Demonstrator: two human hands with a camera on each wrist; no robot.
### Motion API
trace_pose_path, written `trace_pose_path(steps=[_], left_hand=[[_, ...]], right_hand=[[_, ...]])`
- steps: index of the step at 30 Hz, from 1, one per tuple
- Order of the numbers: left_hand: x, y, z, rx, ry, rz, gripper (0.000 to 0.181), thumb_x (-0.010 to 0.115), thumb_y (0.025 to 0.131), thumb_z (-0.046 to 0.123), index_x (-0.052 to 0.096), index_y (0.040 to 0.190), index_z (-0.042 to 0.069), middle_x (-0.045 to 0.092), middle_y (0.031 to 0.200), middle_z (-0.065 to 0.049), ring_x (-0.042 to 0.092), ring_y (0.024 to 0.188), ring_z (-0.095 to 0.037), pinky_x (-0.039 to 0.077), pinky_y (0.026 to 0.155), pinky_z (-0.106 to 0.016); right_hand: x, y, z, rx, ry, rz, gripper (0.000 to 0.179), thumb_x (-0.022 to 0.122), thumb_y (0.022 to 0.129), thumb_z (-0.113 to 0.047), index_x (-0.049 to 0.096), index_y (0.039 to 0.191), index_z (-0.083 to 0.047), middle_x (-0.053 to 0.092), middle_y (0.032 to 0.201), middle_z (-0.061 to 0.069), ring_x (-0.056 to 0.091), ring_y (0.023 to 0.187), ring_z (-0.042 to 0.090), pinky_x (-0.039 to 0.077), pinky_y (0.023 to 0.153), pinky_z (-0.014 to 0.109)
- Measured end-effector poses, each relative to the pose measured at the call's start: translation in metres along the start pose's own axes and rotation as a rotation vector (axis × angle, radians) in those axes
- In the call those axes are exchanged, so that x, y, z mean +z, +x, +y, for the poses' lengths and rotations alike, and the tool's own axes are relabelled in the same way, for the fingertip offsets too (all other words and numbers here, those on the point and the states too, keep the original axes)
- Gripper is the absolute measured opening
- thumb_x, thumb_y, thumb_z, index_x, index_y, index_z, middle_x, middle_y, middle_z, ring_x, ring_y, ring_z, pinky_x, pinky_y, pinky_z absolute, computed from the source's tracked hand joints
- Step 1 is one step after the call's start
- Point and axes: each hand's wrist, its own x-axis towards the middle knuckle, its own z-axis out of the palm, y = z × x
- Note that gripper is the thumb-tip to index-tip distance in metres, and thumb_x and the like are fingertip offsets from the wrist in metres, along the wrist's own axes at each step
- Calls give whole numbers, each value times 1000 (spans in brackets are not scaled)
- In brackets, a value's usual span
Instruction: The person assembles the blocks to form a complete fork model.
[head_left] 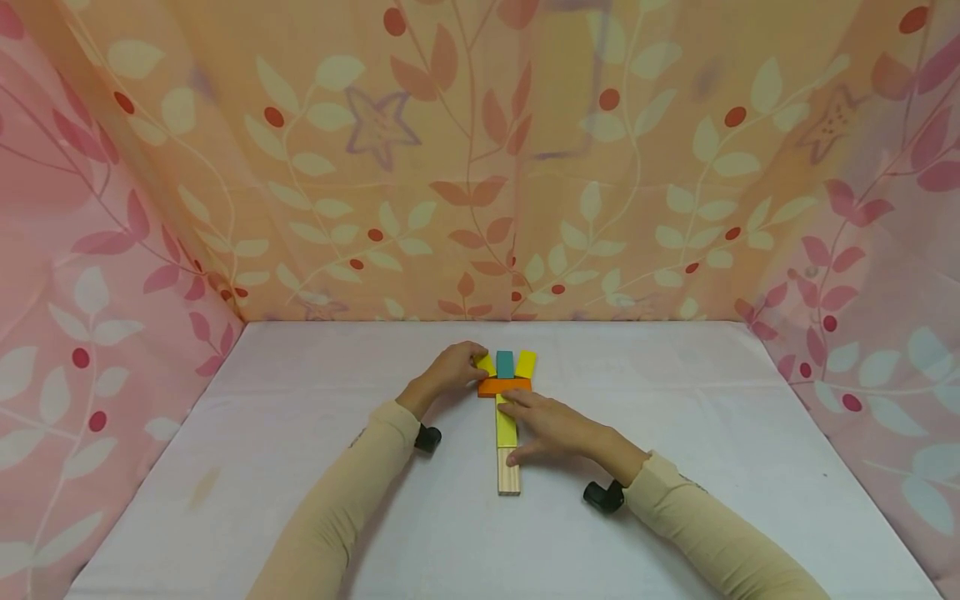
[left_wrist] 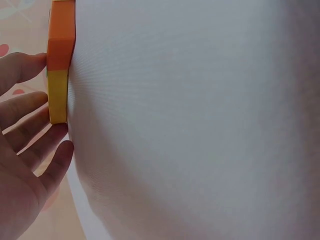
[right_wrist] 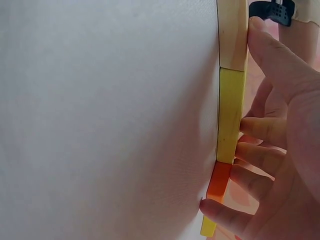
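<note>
Flat wooden blocks lie together on the white table. A plain wood block [head_left: 508, 482] and a yellow block [head_left: 506, 433] run end to end up to a crosswise orange block [head_left: 493, 387]. Beyond it a teal block [head_left: 505, 364] stands between a tilted left yellow block [head_left: 489, 365] and a tilted right yellow block [head_left: 527, 364]. My left hand [head_left: 452, 368] touches the left yellow block with fingers spread, its thumb beside the orange block [left_wrist: 61, 40]. Over the row extends my right hand [head_left: 558, 427], fingertips along the yellow and orange blocks, thumb at the plain wood block [right_wrist: 232, 35].
A white cloth [head_left: 300, 367] covers the table. Patterned curtains [head_left: 480, 208] close off its back and both sides. Black wrist devices [head_left: 603, 497] sit under both cuffs, near the table surface.
</note>
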Motion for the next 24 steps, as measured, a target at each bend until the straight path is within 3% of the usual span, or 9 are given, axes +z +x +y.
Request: trace_pose_path(steps=[24], left_hand=[[0,-1,-5,-11,16,4,50,68,91,28,56,137,9,48,146,-11,45,136,-29,35,116,-45]], right_hand=[[-1,-1,-2,2,45,6,84,71,79,-58,47,145,-12,35,157,9,33,145,27,37,114,47]])
